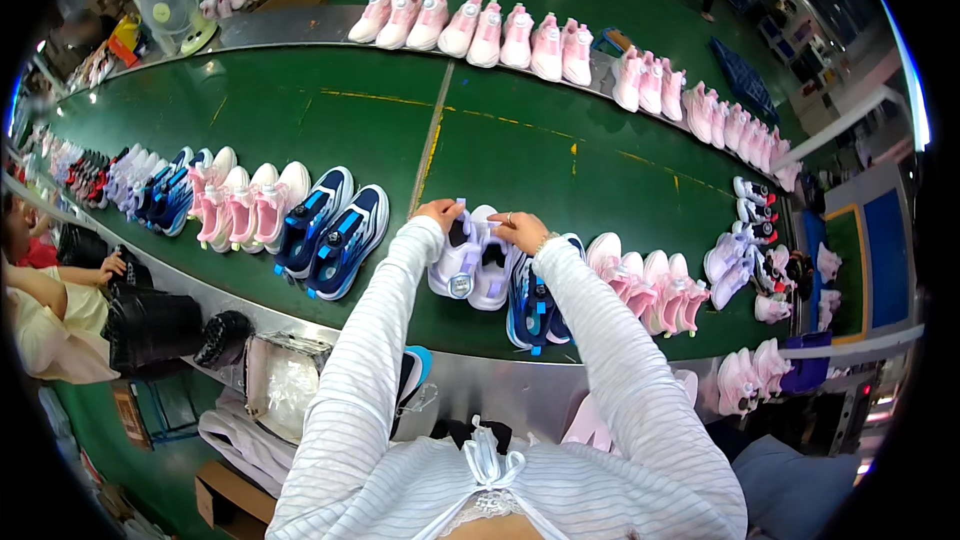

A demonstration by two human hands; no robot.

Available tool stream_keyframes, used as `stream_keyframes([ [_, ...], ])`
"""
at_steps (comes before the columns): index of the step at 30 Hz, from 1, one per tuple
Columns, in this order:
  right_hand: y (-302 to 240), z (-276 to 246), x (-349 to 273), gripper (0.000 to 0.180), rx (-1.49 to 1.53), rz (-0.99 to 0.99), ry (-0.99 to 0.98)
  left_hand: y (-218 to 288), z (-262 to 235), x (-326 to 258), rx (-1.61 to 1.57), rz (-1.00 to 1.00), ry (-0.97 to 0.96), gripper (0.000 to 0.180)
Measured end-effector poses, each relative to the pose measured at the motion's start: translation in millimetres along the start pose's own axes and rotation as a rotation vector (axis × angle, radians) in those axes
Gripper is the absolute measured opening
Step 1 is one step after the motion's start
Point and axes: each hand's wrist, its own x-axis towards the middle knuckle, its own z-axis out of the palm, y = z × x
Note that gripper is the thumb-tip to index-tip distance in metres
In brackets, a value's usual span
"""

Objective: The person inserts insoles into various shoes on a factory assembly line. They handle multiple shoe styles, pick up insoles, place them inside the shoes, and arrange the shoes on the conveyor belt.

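A pair of lavender-and-white sneakers (472, 262) stands side by side on the green conveyor belt (520, 155), toes toward me. My left hand (437, 212) grips the far end of the left shoe. My right hand (520, 231) holds the far end of the right shoe. Both forearms wear white striped sleeves. A blue pair (533, 305) sits right of the lavender pair, partly under my right forearm. Another blue pair (332, 232) lies to the left.
Pink sneakers (655, 290) line the belt to the right, pink and white ones (240, 202) to the left, and a long pink row (505, 32) runs along the far edge. A seated person (45, 310) works at the left. A fan (172, 2) stands far left.
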Motion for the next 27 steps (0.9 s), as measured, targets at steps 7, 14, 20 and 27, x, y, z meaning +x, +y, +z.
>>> stream_keyframes([
  [7,39.7,-36.1,-159.8,0.041,-0.048,0.131,0.173,34.5,53.1,-121.4,-0.255,0.340,-0.138,0.039],
  [14,75.9,-1.1,-196.1,0.049,-0.595,-0.055,0.214,31.1,163.2,-102.8,0.363,0.731,-0.023,0.053],
  [20,73.9,-19.9,-149.4,0.035,-0.322,0.064,0.153,45.6,139.5,-51.0,0.141,0.504,-0.097,0.030],
  [27,109.8,-73.1,-90.9,0.026,0.040,0.049,-0.024,54.6,138.4,22.8,0.029,0.338,-0.282,0.032],
])
